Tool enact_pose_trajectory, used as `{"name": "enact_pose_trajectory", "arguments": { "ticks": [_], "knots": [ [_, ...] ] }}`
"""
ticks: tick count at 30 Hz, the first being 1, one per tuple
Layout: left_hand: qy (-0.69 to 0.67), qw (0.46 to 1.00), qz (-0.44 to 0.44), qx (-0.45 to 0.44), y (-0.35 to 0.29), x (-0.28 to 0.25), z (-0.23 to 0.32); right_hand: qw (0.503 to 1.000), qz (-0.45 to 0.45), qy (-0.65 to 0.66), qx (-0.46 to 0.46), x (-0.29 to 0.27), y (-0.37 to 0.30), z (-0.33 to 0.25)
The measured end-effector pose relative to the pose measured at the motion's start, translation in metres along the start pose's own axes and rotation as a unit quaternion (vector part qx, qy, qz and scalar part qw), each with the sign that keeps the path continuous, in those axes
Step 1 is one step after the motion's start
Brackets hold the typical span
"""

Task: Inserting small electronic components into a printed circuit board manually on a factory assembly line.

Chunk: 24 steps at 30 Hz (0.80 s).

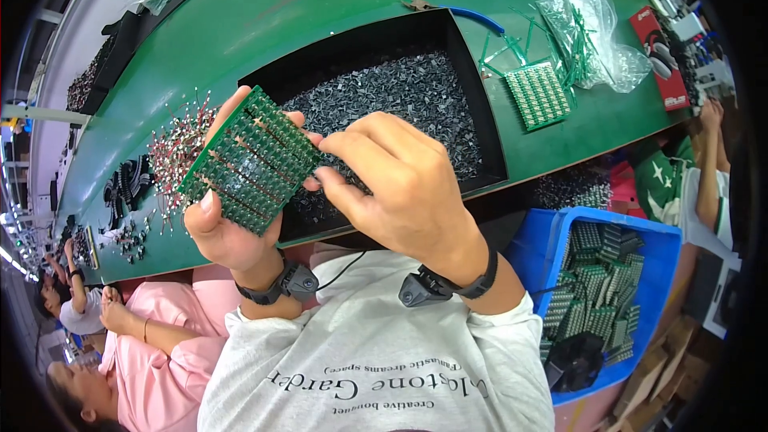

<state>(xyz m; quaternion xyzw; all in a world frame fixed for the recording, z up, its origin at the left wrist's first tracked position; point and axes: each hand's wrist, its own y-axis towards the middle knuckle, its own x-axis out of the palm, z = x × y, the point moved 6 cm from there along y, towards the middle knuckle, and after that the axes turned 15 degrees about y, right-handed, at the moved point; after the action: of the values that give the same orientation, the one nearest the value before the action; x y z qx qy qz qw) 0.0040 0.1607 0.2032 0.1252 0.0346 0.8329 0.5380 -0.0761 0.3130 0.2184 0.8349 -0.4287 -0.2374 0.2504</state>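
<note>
A green circuit board panel [254, 162], covered in rows of small parts, is tilted up in front of me. My left hand [228, 236] grips it from beneath, thumb on the near edge and fingertips showing past the far side. At the board's right edge, my right hand [400, 180] is closed, thumb and forefinger pinched together. Whatever lies between those fingertips is too small or hidden to make out. Behind and below both hands stands a black tray [494, 140] holding a heap of small dark grey pieces [384, 84].
Blue-handled pliers [476, 19], another board panel [538, 94], green strips and a clear plastic bag [596, 32] lie right. Red-tipped wires [178, 156] are piled left. A blue bin [668, 272] of board panels stands at lower right. A person in pink [172, 336] sits left.
</note>
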Motion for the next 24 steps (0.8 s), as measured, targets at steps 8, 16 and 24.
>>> {"name": "enact_pose_trajectory", "arguments": {
  "ticks": [8,16,24],
  "knots": [
    [0.013,1.0,0.023,-0.008,-0.001,0.001,0.001,1.0,-0.012,-0.022,-0.014,0.009,-0.001,0.003],
    [0.035,0.999,0.011,-0.021,-0.001,0.006,0.001,0.999,-0.038,0.008,0.016,0.004,0.001,0.007],
    [0.073,0.996,0.009,-0.041,-0.001,0.013,0.003,0.996,0.079,0.037,-0.035,-0.011,0.015,-0.004]
  ]
}}
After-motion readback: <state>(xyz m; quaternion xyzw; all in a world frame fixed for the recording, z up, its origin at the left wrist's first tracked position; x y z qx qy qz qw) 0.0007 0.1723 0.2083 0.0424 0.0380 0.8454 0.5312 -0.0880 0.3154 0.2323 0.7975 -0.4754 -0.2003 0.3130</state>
